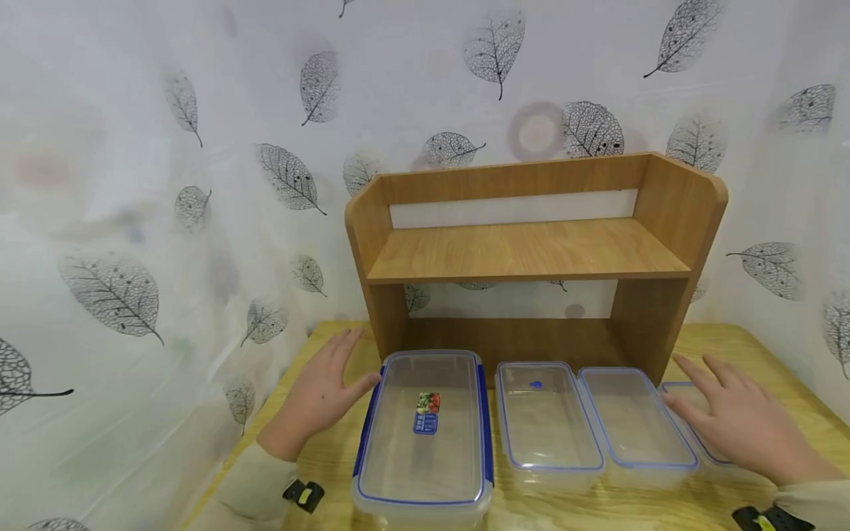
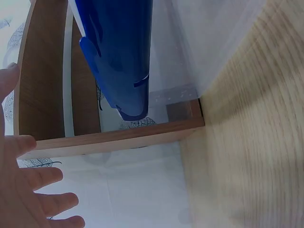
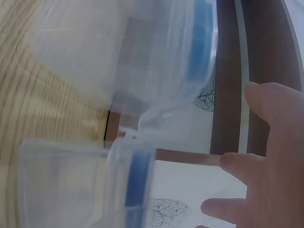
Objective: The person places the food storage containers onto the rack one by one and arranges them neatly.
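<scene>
A large clear food container (image 1: 451,450) with blue side clips and a small vegetable label stands in front of the shelf. My left hand (image 1: 322,391) hovers by its left side, thumb near the lid's edge, fingers spread and holding nothing. In the left wrist view, the blue clip (image 2: 116,57) lies beyond the spread fingers (image 2: 45,178). To the right are three smaller clear containers with pale blue rims: one (image 1: 547,420), a second (image 1: 637,420), and a third (image 1: 677,394) partly hidden behind my right hand (image 1: 740,409). That hand holds nothing, its fingers extended above the third container.
A two-tier wooden shelf (image 1: 531,251) stands at the back of the wood-grain table (image 1: 531,509), right behind the containers. White sheeting with a leaf print (image 1: 199,295) hangs behind and to the left, close to the table's edge.
</scene>
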`<state>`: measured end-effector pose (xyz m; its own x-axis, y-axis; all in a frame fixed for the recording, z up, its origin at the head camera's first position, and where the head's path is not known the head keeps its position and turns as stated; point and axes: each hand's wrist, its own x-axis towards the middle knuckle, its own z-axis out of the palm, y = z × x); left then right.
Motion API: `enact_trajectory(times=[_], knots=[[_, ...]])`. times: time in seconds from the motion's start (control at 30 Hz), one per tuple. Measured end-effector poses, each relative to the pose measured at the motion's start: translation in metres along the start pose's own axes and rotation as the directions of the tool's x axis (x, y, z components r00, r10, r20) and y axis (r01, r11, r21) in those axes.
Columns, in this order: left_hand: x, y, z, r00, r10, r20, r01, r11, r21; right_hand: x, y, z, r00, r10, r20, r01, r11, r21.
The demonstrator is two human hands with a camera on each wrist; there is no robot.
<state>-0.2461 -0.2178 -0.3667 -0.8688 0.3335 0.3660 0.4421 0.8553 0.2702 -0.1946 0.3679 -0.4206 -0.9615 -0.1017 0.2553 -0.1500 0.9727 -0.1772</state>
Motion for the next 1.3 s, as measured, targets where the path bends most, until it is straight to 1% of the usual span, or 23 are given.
enact_trajectory(times=[0.07, 0.17, 0.33, 0.5, 0.6, 0.77, 0.83, 0.97, 1.1, 1.3], knots=[[0.002, -0.001, 0.0, 1.0, -0.001, 0.003, 0.001, 1.0, -0.012, -0.001, 0.003, 0.0, 1.0, -0.003, -0.007, 0.003, 1.0, 0.019], [0.005, -0.002, -0.001, 1.0, -0.007, 0.008, 0.008, 0.999, -0.046, -0.002, 0.008, -0.001, 1.0, 0.007, 0.016, -0.007, 0.999, 0.042], [0.011, -0.001, -0.003, 0.998, -0.055, 0.036, 0.059, 0.991, -0.121, -0.004, 0.015, -0.004, 0.997, 0.037, 0.073, -0.042, 0.996, 0.073], [0.017, -0.001, -0.003, 0.993, -0.098, 0.059, 0.108, 0.977, -0.182, -0.006, 0.024, -0.001, 0.993, 0.057, 0.107, -0.069, 0.99, 0.119], [0.022, -0.001, -0.006, 0.993, -0.108, 0.057, 0.118, 0.97, -0.211, -0.007, 0.028, 0.0, 0.992, 0.055, 0.112, -0.071, 0.987, 0.145], [0.033, -0.001, -0.013, 0.992, -0.12, 0.028, 0.123, 0.958, -0.259, -0.009, 0.031, -0.001, 0.993, 0.055, 0.109, -0.074, 0.981, 0.179], [0.037, -0.002, -0.014, 0.991, -0.134, 0.02, 0.134, 0.948, -0.29, -0.009, 0.032, -0.001, 0.993, 0.055, 0.102, -0.075, 0.978, 0.196], [0.046, -0.003, -0.014, 0.984, -0.173, 0.033, 0.173, 0.916, -0.363, -0.009, 0.037, -0.002, 0.994, 0.057, 0.096, -0.077, 0.971, 0.225], [0.052, -0.005, -0.013, 0.98, -0.193, 0.045, 0.194, 0.883, -0.428, -0.01, 0.041, -0.001, 0.991, 0.066, 0.118, -0.093, 0.966, 0.242], [0.056, -0.009, -0.013, 0.981, -0.189, 0.04, 0.183, 0.843, -0.506, -0.007, 0.044, -0.001, 0.974, 0.101, 0.201, -0.152, 0.955, 0.254]])
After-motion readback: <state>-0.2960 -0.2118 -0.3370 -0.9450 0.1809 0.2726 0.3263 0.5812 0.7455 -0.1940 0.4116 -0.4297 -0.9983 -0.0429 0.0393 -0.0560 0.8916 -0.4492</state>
